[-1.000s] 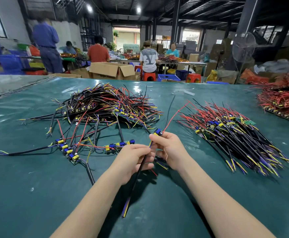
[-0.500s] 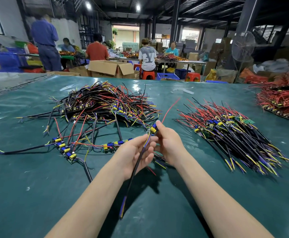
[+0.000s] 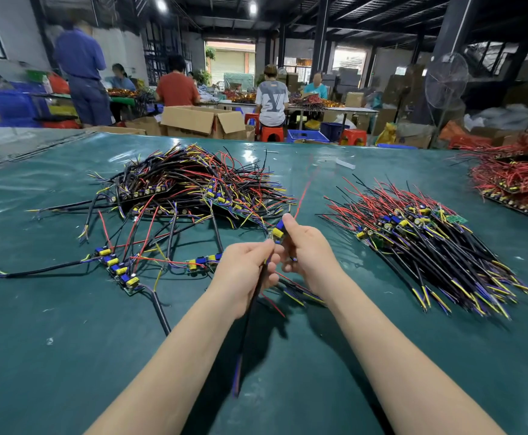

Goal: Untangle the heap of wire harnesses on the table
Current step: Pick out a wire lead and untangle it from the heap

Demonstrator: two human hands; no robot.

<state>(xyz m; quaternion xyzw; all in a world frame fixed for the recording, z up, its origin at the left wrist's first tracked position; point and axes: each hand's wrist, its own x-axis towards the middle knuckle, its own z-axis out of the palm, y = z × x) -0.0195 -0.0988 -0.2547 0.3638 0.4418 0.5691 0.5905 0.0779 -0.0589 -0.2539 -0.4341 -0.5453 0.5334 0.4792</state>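
A tangled heap of wire harnesses (image 3: pixel 187 189), black, red and yellow wires with small boards, lies on the green table (image 3: pixel 68 356) at the centre left. Between my hands I hold one harness (image 3: pixel 277 230) lifted off the table, its blue and yellow parts up at my fingertips. My right hand (image 3: pixel 309 255) pinches the board end. My left hand (image 3: pixel 244 274) grips its black cable, which hangs down toward me, blurred. A thin red wire rises from the harness toward the far side. A neater pile of harnesses (image 3: pixel 429 243) lies to the right.
Loose harness strings (image 3: pixel 118 268) lie spread at the left of my hands. A red-wired pile (image 3: pixel 513 183) sits at the far right edge. Beyond the table are cardboard boxes (image 3: pixel 206 120), stools, a fan (image 3: pixel 446 80) and several people at other benches.
Both hands rose a little and away from me with the harness. The red wire swung upright and the black cable's tail lifted and swings, blurred.
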